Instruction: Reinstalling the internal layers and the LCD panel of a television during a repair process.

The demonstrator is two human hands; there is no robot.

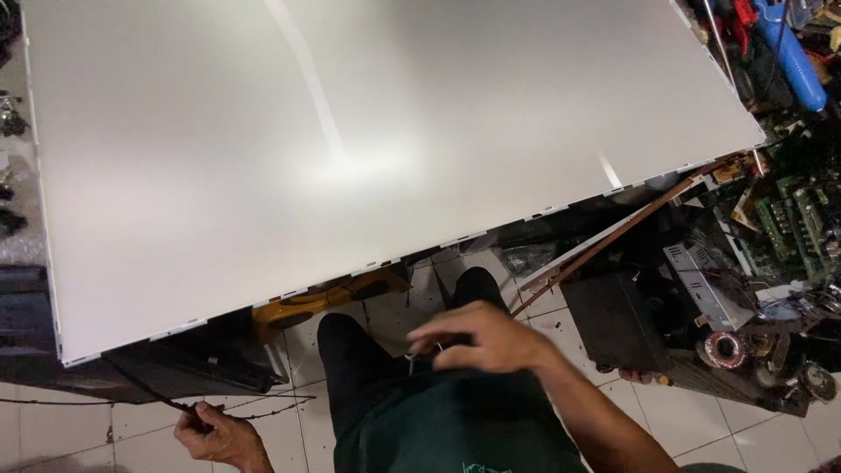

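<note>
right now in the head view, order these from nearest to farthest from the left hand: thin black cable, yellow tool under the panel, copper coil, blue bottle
From the left hand:
1. thin black cable, pinched in its fingers.
2. yellow tool, up and right, under the white panel's edge.
3. copper coil, far right on the floor.
4. blue bottle, top right corner.

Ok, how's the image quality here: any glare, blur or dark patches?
Head view: a bright glare spot and pale streaks sit on the white panel; the right hand is motion-blurred at the fingers; the left hand, its grip shut on a thin black cable, is sharper; the cluttered electronics at right lie in dim light.
</note>
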